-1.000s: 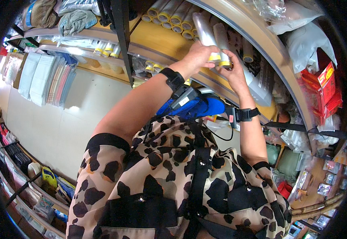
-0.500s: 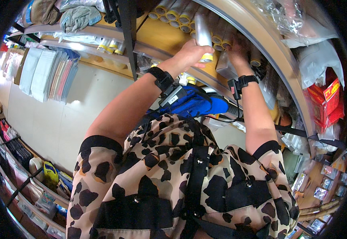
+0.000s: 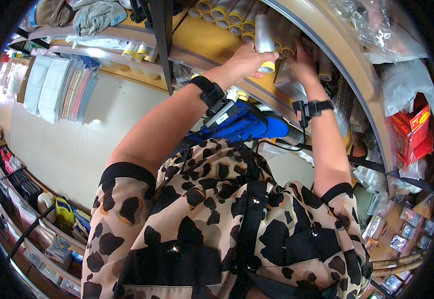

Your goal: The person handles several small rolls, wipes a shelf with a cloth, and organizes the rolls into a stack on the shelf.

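My left hand point(image 3: 247, 64) is closed around a roll of clear plastic film point(image 3: 265, 42) with a yellow core end, tilted over the shelf's front edge. Beyond it, several more film rolls point(image 3: 234, 20) with yellow ends lie stacked on the wooden shelf point(image 3: 197, 37). My right hand point(image 3: 304, 65) reaches deeper into the same shelf, beside the rolls at the right of the stack. Its fingers are in shadow and partly hidden, so what they touch I cannot make out. Just below that hand sits a grey box-like packet point(image 3: 289, 82).
A dark metal post point(image 3: 160, 45) stands left of the rolls. Under the shelf is a blue bag-like item point(image 3: 242, 124). Stacked folded packs point(image 3: 60, 89) stand at the left, a goods rack point(image 3: 37, 219) at the lower left. Red packets point(image 3: 414, 132) hang at the right.
My left hand, still holding the film roll, has shifted slightly right. My right hand stays in the shelf by the rolls; the whole view has shifted a little.
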{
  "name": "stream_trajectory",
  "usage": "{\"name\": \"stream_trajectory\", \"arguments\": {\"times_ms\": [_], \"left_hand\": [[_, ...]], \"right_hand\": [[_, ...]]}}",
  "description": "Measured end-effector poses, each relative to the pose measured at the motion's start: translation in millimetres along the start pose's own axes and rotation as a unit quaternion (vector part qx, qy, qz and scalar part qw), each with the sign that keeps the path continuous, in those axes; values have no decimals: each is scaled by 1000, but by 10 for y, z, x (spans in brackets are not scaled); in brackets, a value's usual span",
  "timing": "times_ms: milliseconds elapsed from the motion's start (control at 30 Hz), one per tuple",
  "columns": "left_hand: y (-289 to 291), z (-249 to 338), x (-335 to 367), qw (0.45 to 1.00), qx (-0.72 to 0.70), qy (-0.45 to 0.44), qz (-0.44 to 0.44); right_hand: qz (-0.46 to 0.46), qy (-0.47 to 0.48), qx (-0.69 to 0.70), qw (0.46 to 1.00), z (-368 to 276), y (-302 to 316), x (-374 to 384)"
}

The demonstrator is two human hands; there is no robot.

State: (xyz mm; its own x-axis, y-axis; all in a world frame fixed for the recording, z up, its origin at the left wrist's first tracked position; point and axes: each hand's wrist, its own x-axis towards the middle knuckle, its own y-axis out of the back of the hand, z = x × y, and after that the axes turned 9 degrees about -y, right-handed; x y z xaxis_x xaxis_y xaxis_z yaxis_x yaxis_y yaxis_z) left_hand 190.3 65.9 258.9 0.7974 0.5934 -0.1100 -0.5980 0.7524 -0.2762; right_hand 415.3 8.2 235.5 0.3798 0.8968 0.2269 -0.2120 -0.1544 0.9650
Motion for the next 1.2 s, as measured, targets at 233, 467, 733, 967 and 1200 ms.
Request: {"name": "stream_trajectory", "arguments": {"times_ms": [233,467,733,967,1200], "left_hand": [[-16,-115,69,998,-60,-24,-22],[73,-40,89,996,-84,-25,-10],[421,49,-59,994,-19,-29,105],[730,-14,-134,989,-6,-10,148],[848,-125,-92,982,5,-35,185]], "right_hand": [[-249,-94,613,744,-752,799,-500],[-229,-88,589,770,-849,805,-329],[-139,-98,559,811,-1084,395,468],[-20,21,360,933,-873,5,993],[53,58,190,979,-673,22,667]]}}
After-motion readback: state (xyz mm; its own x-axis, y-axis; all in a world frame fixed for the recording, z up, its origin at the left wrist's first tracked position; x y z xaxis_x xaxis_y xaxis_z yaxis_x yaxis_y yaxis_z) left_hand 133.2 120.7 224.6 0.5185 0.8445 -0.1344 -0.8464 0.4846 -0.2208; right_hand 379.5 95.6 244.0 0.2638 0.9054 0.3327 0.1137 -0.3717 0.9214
